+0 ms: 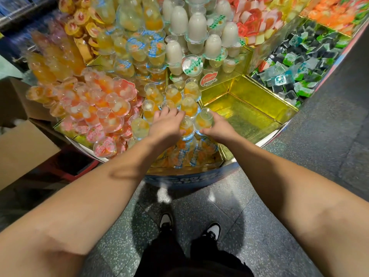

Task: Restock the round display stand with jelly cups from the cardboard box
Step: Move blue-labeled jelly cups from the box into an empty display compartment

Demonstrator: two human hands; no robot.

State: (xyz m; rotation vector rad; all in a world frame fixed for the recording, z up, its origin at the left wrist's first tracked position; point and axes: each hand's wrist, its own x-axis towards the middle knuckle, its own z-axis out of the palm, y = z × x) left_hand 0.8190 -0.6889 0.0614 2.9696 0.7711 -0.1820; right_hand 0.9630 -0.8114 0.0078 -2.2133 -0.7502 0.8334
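Note:
The round display stand (235, 166) fills the upper view, split into gold-lined wedges. In the wedge straight ahead, clear jelly cups with orange and yellow fruit (173, 94) stand upside down in rows. My left hand (166, 124) lies over this pile, its fingers around a cup (186, 126). To its right, my right hand (216, 127) grips another upturned cup (204, 119) at the wedge's right edge. The cardboard box (22, 144) sits at the left, flaps open, its inside mostly out of view.
A bare gold wedge (249, 110) lies right of my hands. Pink jelly cups (99, 108) fill the wedge at left, white ones (191, 35) are stacked above, green and black packets (295, 64) at right. Speckled grey floor and my shoes (189, 226) are below.

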